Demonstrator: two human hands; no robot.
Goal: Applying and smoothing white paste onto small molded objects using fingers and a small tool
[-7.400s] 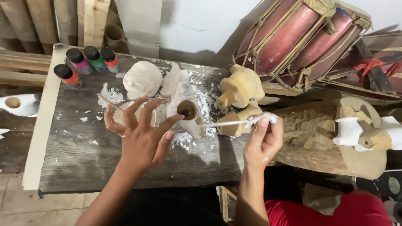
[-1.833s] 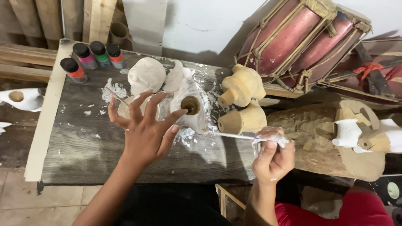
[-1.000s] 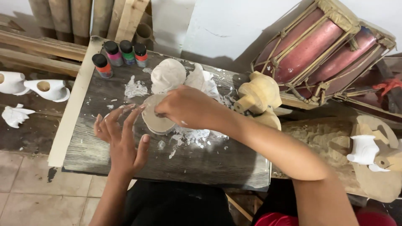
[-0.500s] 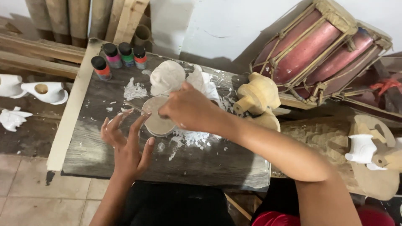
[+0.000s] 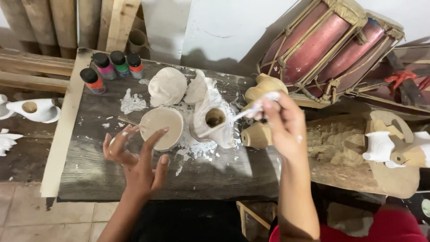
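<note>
The thin white-smeared brush [image 5: 228, 122] is pinched in the right hand [image 5: 283, 126], tip beside the white-painted hollow clay figure [image 5: 214, 117], while the open left hand [image 5: 136, 162] touches the round cream bowl [image 5: 161, 127] left of that figure.

Four paint bottles [image 5: 112, 67] at the table's far corner (coloured labels), red drums [image 5: 331, 49] behind, perhaps unpainted wooden figures [image 5: 389, 150] right

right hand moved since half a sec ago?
Yes. The right hand left the bowl and now sits to the right, over the tan figure, holding a brush.
</note>
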